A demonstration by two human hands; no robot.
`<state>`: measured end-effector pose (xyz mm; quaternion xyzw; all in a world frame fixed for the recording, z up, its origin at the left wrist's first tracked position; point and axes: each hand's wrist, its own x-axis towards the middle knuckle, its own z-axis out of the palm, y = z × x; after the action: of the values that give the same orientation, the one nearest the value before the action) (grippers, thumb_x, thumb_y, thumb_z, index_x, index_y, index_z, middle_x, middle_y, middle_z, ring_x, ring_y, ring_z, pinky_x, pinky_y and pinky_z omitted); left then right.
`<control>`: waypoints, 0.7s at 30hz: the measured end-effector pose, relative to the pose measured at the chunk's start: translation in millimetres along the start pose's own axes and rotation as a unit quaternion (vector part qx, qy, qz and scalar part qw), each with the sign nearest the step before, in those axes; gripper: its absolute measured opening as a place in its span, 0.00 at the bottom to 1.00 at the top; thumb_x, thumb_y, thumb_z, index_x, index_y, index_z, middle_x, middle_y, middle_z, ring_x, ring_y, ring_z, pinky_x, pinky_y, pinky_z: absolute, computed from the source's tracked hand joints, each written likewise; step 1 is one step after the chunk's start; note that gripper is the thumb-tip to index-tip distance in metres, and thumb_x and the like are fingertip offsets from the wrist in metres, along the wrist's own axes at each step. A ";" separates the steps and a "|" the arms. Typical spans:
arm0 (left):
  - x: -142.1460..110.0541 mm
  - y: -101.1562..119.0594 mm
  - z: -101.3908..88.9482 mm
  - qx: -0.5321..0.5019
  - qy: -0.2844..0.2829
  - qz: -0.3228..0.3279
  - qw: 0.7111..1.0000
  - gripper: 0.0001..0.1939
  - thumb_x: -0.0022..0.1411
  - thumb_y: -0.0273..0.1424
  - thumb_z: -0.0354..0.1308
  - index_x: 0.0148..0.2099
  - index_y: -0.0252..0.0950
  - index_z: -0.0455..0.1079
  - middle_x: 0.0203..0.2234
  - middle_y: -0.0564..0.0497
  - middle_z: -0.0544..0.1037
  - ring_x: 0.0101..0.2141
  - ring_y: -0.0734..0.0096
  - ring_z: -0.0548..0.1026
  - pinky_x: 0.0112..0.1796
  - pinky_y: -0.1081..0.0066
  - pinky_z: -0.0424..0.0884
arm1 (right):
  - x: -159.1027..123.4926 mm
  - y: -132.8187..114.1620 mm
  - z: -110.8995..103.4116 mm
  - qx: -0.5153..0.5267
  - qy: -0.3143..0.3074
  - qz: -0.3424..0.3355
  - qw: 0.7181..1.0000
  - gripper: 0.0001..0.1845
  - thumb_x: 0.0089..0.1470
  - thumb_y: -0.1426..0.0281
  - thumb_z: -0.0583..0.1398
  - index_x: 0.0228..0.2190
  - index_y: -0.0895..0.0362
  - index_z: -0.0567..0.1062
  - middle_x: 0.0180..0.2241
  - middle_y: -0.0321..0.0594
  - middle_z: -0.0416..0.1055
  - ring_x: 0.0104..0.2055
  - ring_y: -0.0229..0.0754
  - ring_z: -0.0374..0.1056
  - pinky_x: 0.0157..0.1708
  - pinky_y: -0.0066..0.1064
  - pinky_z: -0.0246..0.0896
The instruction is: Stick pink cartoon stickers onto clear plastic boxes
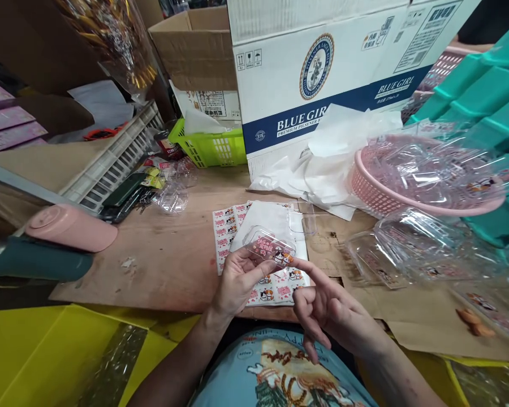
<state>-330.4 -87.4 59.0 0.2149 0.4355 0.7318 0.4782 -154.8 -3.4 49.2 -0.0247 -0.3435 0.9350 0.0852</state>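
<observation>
My left hand (236,284) pinches the near edge of a clear plastic box (254,233) between thumb and fingers. On the box is a sticker (274,251) with pink lettering and two cartoon animals. The index finger of my right hand (333,308) stretches to the sticker's right end and appears to touch it; the other fingers are loosely curled with nothing in them. Beneath the box lie sheets of matching stickers (223,233) and a white backing sheet (258,212). Another clear plastic piece (304,219) rests on the sheets' far right corner.
Several clear boxes (419,240) lie at right, beside a pink basket (379,189) heaped with more. Teal bins (496,96) are stacked behind it. A white carton (280,73), crumpled paper (318,175) and a green basket (220,150) stand at the back; a pink tumbler (74,227) lies left.
</observation>
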 end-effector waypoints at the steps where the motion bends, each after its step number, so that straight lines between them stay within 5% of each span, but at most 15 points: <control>1: 0.0 0.0 -0.1 0.003 0.001 0.000 1.000 0.10 0.55 0.26 0.69 0.41 0.37 0.80 0.39 0.50 0.84 0.41 0.66 0.81 0.46 0.67 0.78 | -0.1 0.5 -0.4 0.001 0.002 -0.001 1.000 0.37 0.59 0.56 0.63 0.65 0.43 0.55 0.29 0.32 0.68 0.19 0.27 0.57 0.24 0.29 0.71; 21: 2.6 -2.8 -1.1 -0.001 0.004 -0.001 1.000 0.11 0.54 0.25 0.69 0.42 0.40 0.80 0.39 0.51 0.84 0.41 0.68 0.81 0.48 0.67 0.77 | 4.4 1.4 -1.2 -0.022 0.039 0.004 0.999 0.42 0.59 0.54 0.63 0.67 0.46 0.50 0.25 0.28 0.66 0.16 0.27 0.54 0.21 0.28 0.71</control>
<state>-330.9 -85.1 55.7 0.2108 0.4372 0.7324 0.4775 -159.3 -2.9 47.4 -0.0642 -0.3603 0.9259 0.0938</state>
